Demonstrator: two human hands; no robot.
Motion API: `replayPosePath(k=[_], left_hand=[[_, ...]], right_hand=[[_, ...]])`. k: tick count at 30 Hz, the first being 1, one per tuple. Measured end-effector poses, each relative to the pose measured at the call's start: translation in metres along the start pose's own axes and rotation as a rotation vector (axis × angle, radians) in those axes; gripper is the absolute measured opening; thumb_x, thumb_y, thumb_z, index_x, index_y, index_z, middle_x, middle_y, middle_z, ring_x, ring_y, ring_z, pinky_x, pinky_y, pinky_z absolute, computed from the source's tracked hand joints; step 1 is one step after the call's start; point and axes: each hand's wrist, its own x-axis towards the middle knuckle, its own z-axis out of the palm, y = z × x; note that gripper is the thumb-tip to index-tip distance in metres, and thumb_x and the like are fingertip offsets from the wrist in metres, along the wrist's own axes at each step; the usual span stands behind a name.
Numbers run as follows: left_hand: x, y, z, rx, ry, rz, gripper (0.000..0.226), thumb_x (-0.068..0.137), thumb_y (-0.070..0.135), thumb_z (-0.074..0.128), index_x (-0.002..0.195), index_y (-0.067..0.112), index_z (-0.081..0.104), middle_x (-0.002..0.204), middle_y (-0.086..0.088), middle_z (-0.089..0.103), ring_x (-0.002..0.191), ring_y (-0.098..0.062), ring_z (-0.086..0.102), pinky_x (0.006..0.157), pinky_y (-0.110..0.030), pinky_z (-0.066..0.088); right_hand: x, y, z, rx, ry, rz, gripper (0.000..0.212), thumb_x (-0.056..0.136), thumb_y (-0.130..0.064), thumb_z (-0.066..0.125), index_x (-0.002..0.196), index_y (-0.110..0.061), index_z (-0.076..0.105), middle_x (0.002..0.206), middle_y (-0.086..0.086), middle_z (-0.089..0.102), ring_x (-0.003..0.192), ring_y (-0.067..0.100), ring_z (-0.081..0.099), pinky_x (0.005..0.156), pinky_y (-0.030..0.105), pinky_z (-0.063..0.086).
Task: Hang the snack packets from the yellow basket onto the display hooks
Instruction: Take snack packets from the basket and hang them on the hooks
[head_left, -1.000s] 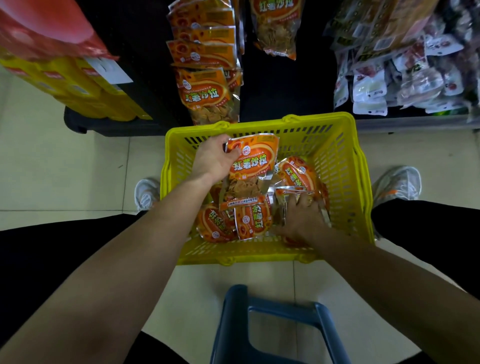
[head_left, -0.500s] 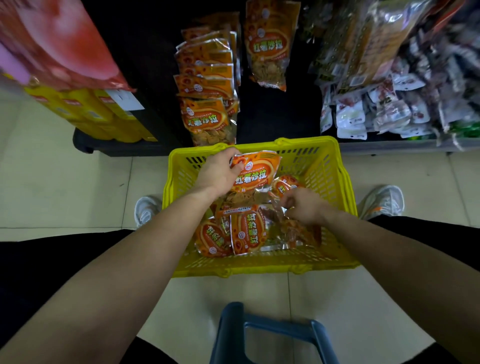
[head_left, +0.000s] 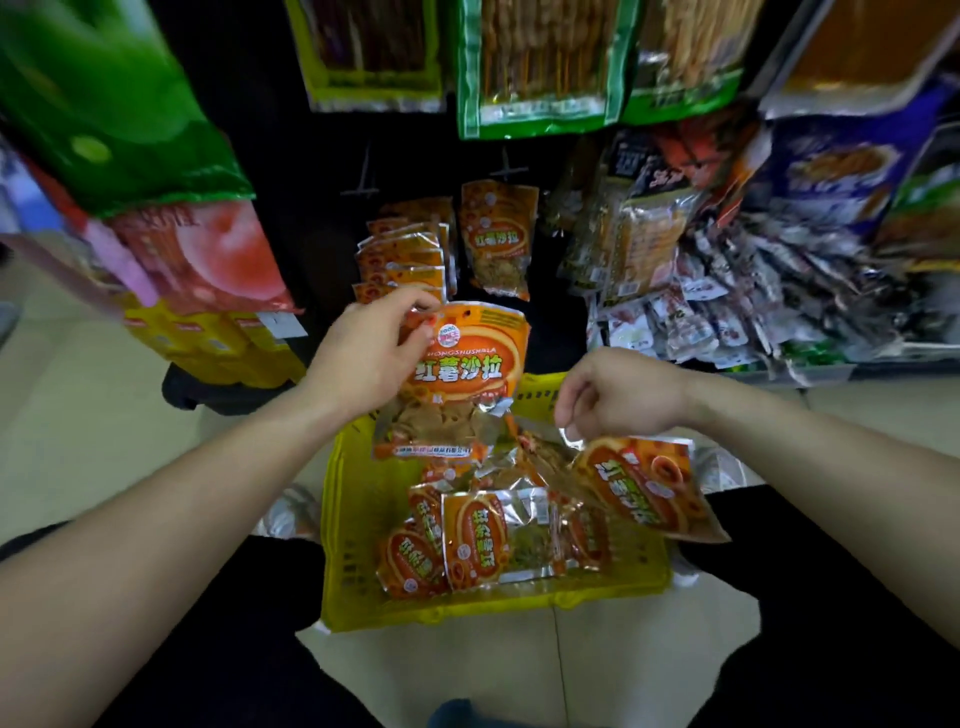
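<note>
The person is bent over a yellow basket that sits on the tiled floor between their feet, right in front of the snack rack. The left hand is raised above the basket's far rim. Its fingers and thumb pinch the top left corner of an orange snack packet. That packet hangs upright with its label facing out, and its clear lower half shows the chips inside.

The right hand is just beside it, knuckles up and curled. It is grasping the silver edge of a second orange packet, which dangles at a slant over the right side of the basket. I cannot tell whether the two held packets touch where their foil edges meet.

More of the same, the loose packets, lie jumbled in the bottom of the basket, some overlapping.

On the dark rack behind, a hanging row of orange packets sits just past the left hand. A single hanging packet is next to that row on the right. Higher up hang green-edged bags. To the right, small white and red packets are heaped low on the rack. To the left, yellow boxes sit under a red bag.
</note>
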Motion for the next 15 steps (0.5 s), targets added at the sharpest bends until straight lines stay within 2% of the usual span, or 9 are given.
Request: replayPosePath(k=[3, 5, 7, 9, 12, 15], left_hand=[[-0.006, 0.001, -0.01, 0.028, 0.149, 0.015, 0.032, 0.098, 0.03, 0.059, 0.122, 0.041, 0.04, 0.092, 0.002, 0.069, 0.069, -0.011, 0.065, 0.048, -0.028, 0.051], [-0.008, -0.001, -0.012, 0.0, 0.191, 0.01, 0.034, 0.099, 0.03, 0.059, 0.122, 0.042, 0.036, 0.09, 0.006, 0.065, 0.065, -0.001, 0.062, 0.041, -0.019, 0.046], [-0.007, -0.004, -0.011, -0.018, 0.205, 0.017, 0.029, 0.099, 0.03, 0.059, 0.115, 0.043, 0.039, 0.088, 0.009, 0.063, 0.064, 0.001, 0.062, 0.039, -0.017, 0.045], [-0.003, -0.007, -0.009, -0.016, 0.204, 0.055, 0.02, 0.1, 0.028, 0.059, 0.103, 0.042, 0.045, 0.086, 0.01, 0.064, 0.069, -0.001, 0.064, 0.042, -0.023, 0.048], [0.004, -0.013, -0.002, -0.007, 0.184, 0.079, 0.022, 0.098, 0.022, 0.061, 0.092, 0.04, 0.051, 0.083, 0.015, 0.064, 0.08, 0.009, 0.062, 0.05, -0.013, 0.044], [0.009, -0.017, 0.007, 0.001, 0.13, 0.066, 0.022, 0.097, 0.023, 0.063, 0.09, 0.041, 0.053, 0.082, 0.02, 0.062, 0.078, 0.012, 0.06, 0.054, -0.006, 0.039]], right_hand=[[-0.01, -0.007, -0.009, 0.102, 0.046, -0.034, 0.011, 0.078, -0.011, 0.081, 0.083, -0.02, 0.076, 0.067, -0.01, 0.073, 0.059, 0.0, 0.067, 0.051, 0.011, 0.044], [-0.011, -0.005, -0.012, 0.16, 0.074, -0.048, 0.011, 0.078, -0.011, 0.083, 0.084, -0.018, 0.076, 0.068, -0.005, 0.074, 0.062, 0.003, 0.069, 0.053, 0.011, 0.046], [-0.01, -0.002, -0.016, 0.207, 0.093, -0.05, 0.011, 0.078, -0.012, 0.083, 0.084, -0.018, 0.076, 0.071, -0.001, 0.075, 0.066, 0.008, 0.071, 0.056, 0.014, 0.049], [-0.007, 0.001, -0.021, 0.244, 0.12, -0.06, 0.011, 0.078, -0.012, 0.083, 0.083, -0.02, 0.076, 0.072, 0.001, 0.075, 0.068, 0.011, 0.072, 0.057, 0.015, 0.05], [0.0, 0.008, -0.026, 0.316, 0.155, -0.084, 0.013, 0.079, -0.007, 0.081, 0.083, -0.018, 0.075, 0.073, 0.004, 0.075, 0.07, 0.012, 0.072, 0.059, 0.014, 0.05], [0.009, 0.012, -0.027, 0.344, 0.14, -0.093, 0.012, 0.081, -0.005, 0.079, 0.086, -0.015, 0.074, 0.074, 0.006, 0.075, 0.073, 0.016, 0.073, 0.062, 0.017, 0.052]])
